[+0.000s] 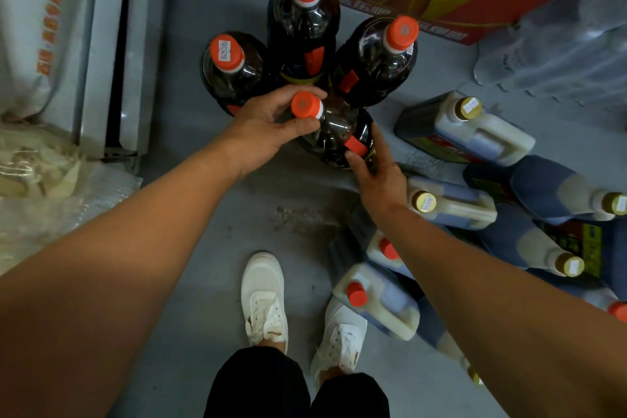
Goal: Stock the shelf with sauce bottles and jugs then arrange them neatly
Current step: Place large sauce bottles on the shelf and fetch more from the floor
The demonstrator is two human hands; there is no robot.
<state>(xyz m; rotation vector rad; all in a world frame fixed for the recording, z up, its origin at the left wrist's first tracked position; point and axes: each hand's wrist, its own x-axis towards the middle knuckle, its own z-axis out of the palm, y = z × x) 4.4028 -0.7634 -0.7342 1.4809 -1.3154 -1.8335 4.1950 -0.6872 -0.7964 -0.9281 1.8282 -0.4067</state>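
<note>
Both my hands on a dark sauce bottle on the floor

My left hand (271, 127) curls round the bottle (334, 131) at its orange cap; my right hand (375, 168) rests flat-fingered against its side. Three more bottles (302, 24) stand just beyond; jugs (468, 129) lie right.

Your left hand (271, 122): grips neck of nearest dark bottle (334, 132)
Your right hand (376, 170): fingers on its lower side
Behind it: three upright dark bottles (302, 20)
Your right: jugs (475, 132) on the grey floor (203, 214)
</note>
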